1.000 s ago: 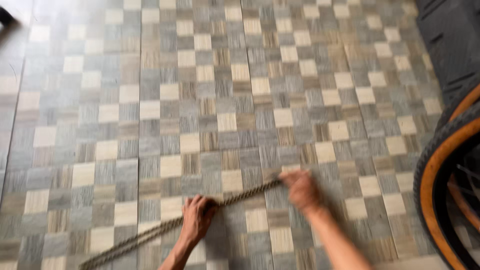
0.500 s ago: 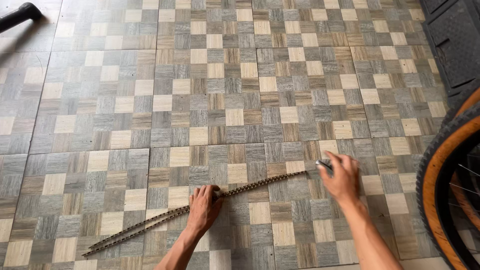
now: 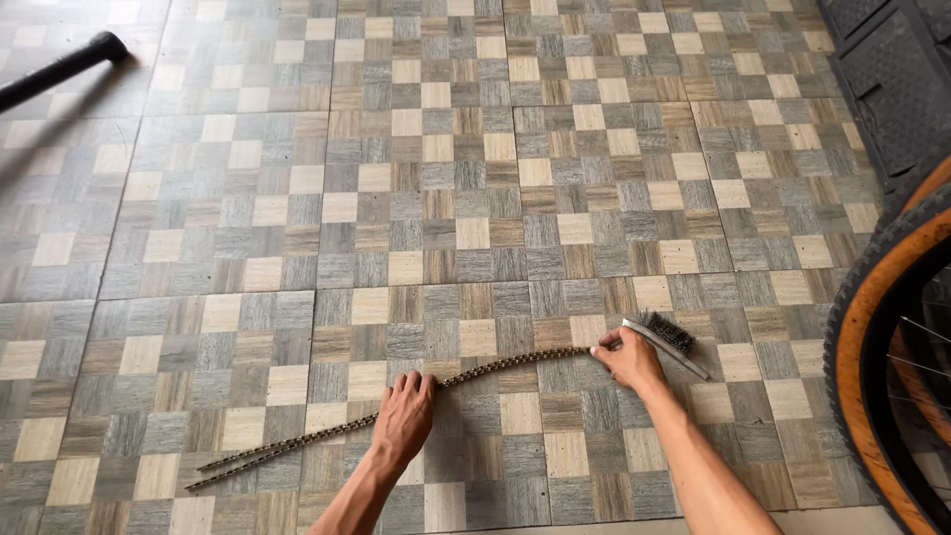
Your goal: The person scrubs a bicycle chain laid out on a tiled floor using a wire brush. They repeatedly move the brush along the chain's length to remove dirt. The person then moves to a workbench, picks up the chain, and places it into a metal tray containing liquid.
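A long, doubled bicycle chain (image 3: 495, 365) lies stretched across the checkered floor tiles, from lower left to right of centre. My left hand (image 3: 406, 416) lies palm down on its middle, fingers together, pinning it to the floor. My right hand (image 3: 626, 359) pinches the chain's right end. A wire brush (image 3: 669, 339) with dark bristles and a pale handle lies on the floor just behind my right hand, touching the fingers; I cannot tell if the hand also holds it.
A bicycle wheel (image 3: 872, 376) with a black and orange tyre stands at the right edge. Dark ridged mats (image 3: 892, 79) sit at the top right. A black handle-like bar (image 3: 59, 69) lies at the top left.
My right hand has moved right, drawing the chain out straighter. The wire brush now shows beside that hand. My left hand stays on the chain's middle.
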